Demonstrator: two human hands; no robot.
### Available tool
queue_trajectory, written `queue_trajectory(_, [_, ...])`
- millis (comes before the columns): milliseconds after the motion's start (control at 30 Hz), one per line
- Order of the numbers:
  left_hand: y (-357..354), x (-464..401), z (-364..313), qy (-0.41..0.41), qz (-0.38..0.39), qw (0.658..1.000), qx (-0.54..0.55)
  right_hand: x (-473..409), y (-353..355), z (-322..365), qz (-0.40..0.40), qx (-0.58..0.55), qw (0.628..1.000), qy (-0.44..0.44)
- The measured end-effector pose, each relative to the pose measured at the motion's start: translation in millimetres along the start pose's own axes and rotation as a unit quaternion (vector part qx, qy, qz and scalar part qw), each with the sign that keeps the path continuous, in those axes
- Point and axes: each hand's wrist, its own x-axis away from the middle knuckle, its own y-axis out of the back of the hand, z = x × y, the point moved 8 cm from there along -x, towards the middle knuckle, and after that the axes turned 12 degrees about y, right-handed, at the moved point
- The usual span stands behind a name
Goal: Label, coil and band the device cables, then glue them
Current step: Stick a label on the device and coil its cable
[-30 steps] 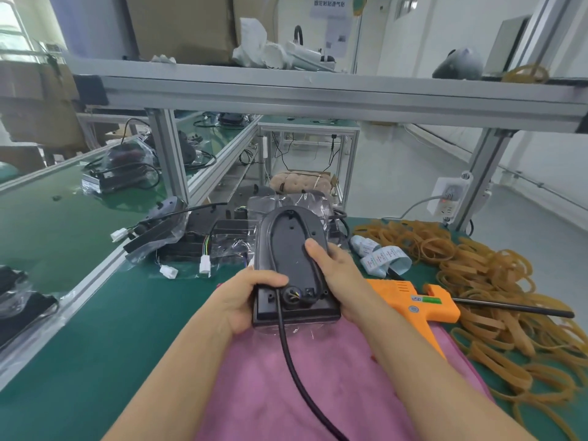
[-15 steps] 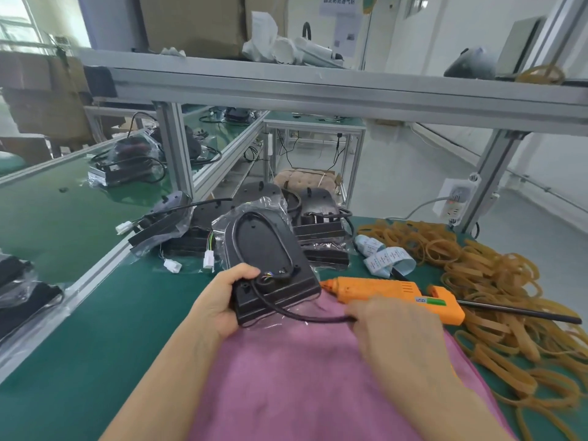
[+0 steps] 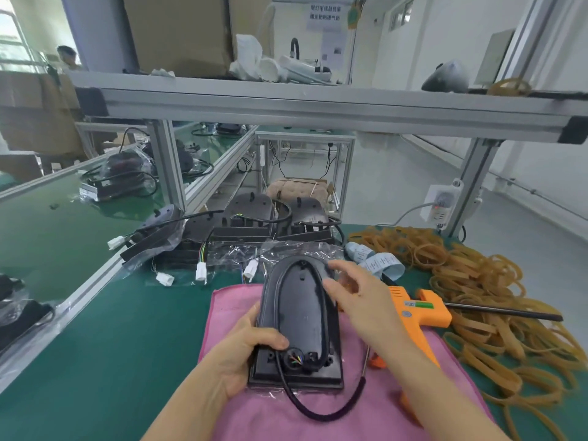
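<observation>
A black device [image 3: 299, 316] lies back-up on a pink cloth [image 3: 241, 409], still partly in its clear bag. My left hand [image 3: 245, 351] grips its near left corner, thumb on top beside the cable outlet with coloured wires. Its black cable [image 3: 327, 409] runs in a groove around the back, then loops loose over the cloth. My right hand [image 3: 356, 297] hovers over the device's right edge, fingers spread and relaxed, fingertips at the groove. An orange glue gun [image 3: 426, 310] lies just right of the device. A roll of white labels [image 3: 375, 262] lies behind it.
A big heap of tan rubber bands [image 3: 477, 281] covers the green bench on the right. More black devices [image 3: 254, 224] with white connectors lie at the back and left. An aluminium shelf frame [image 3: 318, 106] crosses overhead. A conveyor [image 3: 63, 224] runs along the left.
The device has turned from tilted left to lying straight along the cloth. My right hand left the glue gun area and moved up to the device's right edge; the cable now loops loose.
</observation>
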Motion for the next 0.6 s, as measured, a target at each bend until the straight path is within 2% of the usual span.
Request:
queue_trajectory(167, [-5, 1, -1, -0.029, 0.022, 0.999, -0.025, -7, -6, 19, -0.037, 0.077, 0.993, 0.080])
queue_trajectory(300, [-7, 1, -2, -0.048, 0.021, 0.998, -0.047, -6, -7, 29, -0.072, 0.072, 0.986, 0.133])
queue_trajectory(433, [-8, 1, -3, -0.048, 0.012, 0.997, -0.061, -4, -19, 15, -0.046, -0.068, 0.995, 0.057])
queue_trajectory(533, [-11, -1, 0, -0.025, 0.009, 0.999, -0.033, -1, -20, 6, -0.066, -0.070, 0.994, 0.044])
queue_trajectory(600, [-11, -4, 4, 0.022, -0.015, 1.000, -0.001, 1, -21, 2, -0.083, -0.072, 0.993, 0.037])
